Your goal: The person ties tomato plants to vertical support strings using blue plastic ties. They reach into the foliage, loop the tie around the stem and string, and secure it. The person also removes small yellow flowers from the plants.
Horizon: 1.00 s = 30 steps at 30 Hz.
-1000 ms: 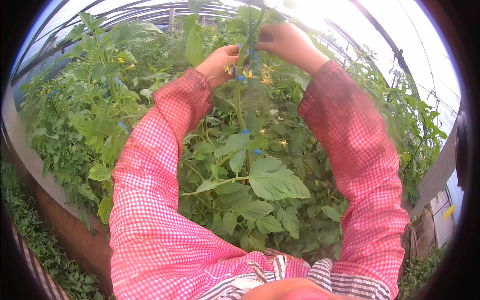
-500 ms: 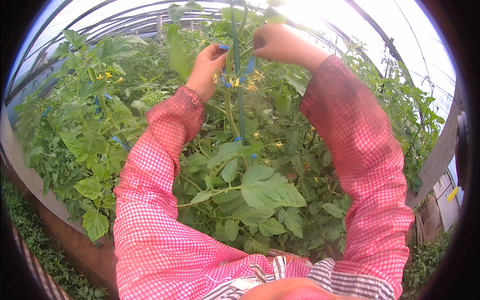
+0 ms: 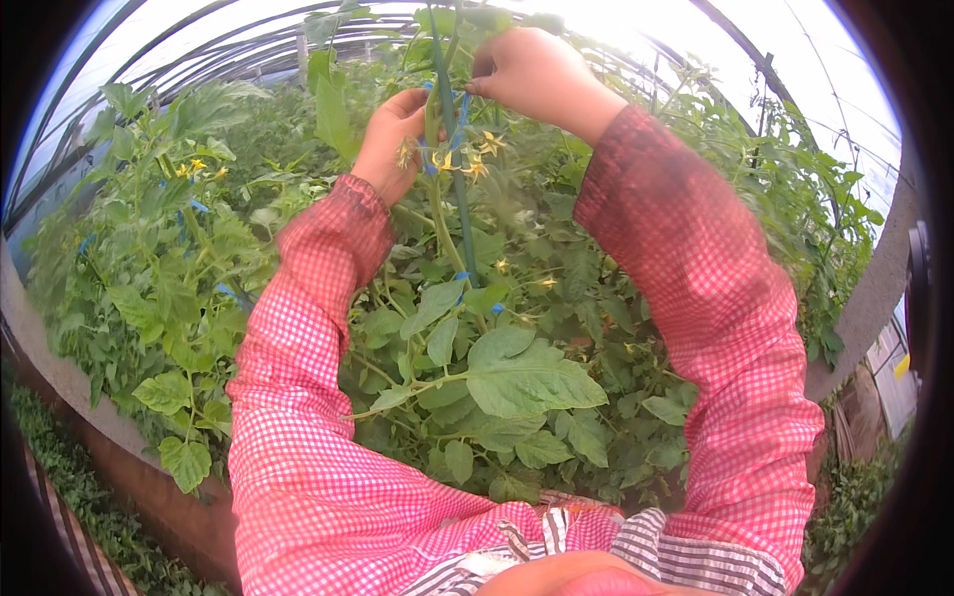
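Note:
A tomato plant with a thick green stem [image 3: 440,214] and yellow flowers [image 3: 477,164] stands before me beside a dark green stake [image 3: 463,214]. A blue tie strip [image 3: 462,114] runs round the stem and stake near the flowers. My left hand [image 3: 391,144] is closed at the left of the stem, its fingertips at the strip's other end, partly hidden behind the stem. At the right of the stake, my right hand [image 3: 542,79] pinches the upper end of the strip. Lower on the same plant, another blue tie [image 3: 461,276] holds stem and stake together.
Broad leaves [image 3: 532,377] spread below my hands. More tomato plants with yellow flowers [image 3: 197,169] and blue ties [image 3: 228,290] grow to the left, and others [image 3: 825,228] to the right. Curved greenhouse ribs [image 3: 735,40] arch overhead. A brown soil path [image 3: 149,512] lies at lower left.
Both hands have shifted slightly left and the view has moved a little. My left fingertips have gone further behind the stem, and the right hand has drawn nearer the stake.

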Each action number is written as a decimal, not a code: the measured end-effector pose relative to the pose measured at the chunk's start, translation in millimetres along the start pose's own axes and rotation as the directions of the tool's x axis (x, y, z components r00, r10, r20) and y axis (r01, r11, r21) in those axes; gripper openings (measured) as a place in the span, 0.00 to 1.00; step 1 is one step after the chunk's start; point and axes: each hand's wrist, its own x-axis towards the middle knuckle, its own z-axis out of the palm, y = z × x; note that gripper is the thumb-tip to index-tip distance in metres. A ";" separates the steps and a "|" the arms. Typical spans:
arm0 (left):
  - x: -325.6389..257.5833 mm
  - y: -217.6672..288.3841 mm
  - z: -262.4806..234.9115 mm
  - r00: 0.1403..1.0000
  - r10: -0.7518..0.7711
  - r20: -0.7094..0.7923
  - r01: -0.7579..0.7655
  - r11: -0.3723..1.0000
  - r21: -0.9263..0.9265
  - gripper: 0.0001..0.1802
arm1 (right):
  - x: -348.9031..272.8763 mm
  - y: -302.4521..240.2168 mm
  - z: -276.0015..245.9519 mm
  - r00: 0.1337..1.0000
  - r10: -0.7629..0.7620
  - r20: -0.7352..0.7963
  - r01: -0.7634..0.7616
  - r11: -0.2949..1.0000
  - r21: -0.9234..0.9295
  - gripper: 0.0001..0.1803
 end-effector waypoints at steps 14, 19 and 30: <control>17.4 -0.6 -9.5 0.993 -0.116 -0.002 0.115 0.984 -0.135 0.12 | 37.0 9.7 36.5 0.995 -0.097 0.003 0.084 0.870 0.486 0.13; 15.4 4.0 -16.0 0.985 -0.137 0.101 0.148 0.982 -0.121 0.13 | 50.4 28.9 46.2 0.984 -0.178 0.014 0.127 0.756 0.643 0.13; 9.8 7.7 -16.7 0.979 -0.197 0.057 0.205 0.959 -0.197 0.13 | 73.6 32.8 73.3 0.996 -0.068 0.055 0.020 0.790 0.613 0.17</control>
